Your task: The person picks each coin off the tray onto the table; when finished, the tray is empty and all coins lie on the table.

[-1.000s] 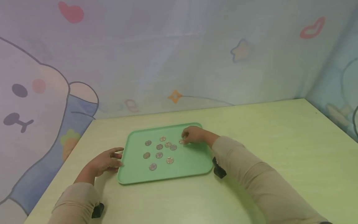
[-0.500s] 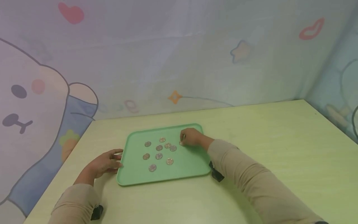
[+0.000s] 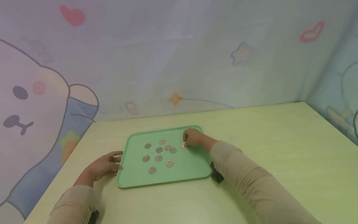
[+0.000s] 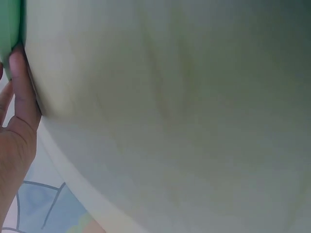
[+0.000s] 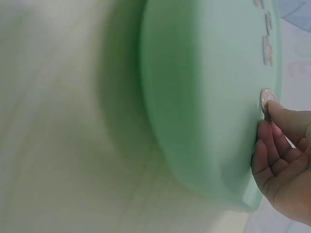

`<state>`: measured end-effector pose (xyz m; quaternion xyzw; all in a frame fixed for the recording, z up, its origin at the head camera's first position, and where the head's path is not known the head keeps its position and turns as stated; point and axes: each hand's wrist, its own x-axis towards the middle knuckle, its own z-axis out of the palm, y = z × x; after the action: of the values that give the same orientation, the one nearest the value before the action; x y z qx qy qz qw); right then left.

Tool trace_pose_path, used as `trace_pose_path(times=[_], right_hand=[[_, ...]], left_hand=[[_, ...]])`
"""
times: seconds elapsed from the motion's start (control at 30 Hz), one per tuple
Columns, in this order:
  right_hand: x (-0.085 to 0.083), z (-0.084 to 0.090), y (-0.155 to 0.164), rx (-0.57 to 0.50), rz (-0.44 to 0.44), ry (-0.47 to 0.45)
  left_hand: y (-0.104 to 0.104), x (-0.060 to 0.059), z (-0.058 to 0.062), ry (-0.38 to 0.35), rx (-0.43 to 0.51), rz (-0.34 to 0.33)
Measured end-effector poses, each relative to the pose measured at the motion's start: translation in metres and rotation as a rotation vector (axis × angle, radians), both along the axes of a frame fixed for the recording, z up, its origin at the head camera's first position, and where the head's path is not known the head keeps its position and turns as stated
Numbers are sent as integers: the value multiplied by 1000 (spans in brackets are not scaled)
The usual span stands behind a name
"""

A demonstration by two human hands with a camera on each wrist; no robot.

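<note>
A green tray (image 3: 193,168) lies on the table and holds several silver coins (image 3: 158,158). My right hand (image 3: 185,143) reaches over the tray's far right part, fingers curled, fingertips pinching one coin (image 3: 183,145) that lies against the tray floor. The right wrist view shows a fingertip (image 5: 278,110) on that coin (image 5: 266,98), with the other fingers curled below it. My left hand (image 3: 116,161) rests on the table with relaxed fingers at the tray's left edge. In the left wrist view a finger (image 4: 22,82) lies against the tray rim (image 4: 8,34).
The pale green table (image 3: 265,140) stretches to the right and front of the tray. Cartoon-printed walls (image 3: 179,62) close in the back and both sides. A black strap piece (image 3: 216,174) sits under the right forearm beside the tray's near right corner.
The coin at my right fingertips was tilted up half a second ago and now lies low on the tray. The left hand has stayed at the tray's left edge.
</note>
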<state>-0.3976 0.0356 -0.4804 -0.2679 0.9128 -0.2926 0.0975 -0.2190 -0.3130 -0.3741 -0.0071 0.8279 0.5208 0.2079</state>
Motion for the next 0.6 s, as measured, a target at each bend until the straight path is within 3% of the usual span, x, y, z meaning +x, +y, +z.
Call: trace_pose_path(times=[0.1,0.17,0.33,0.6], right_hand=[[18,23,4,-61,3,-60],[39,51,5,-69,-30,-135],[83,101,10,-142,-98,-191],[97,120,24,-376,-60,-255]], left_hand=[[0,1,-1,-2,-3,8],[0,1,-2,-8,-1,10],[-1,1,-4,-6,0,-5],[1,0,-1,7,0,-10]])
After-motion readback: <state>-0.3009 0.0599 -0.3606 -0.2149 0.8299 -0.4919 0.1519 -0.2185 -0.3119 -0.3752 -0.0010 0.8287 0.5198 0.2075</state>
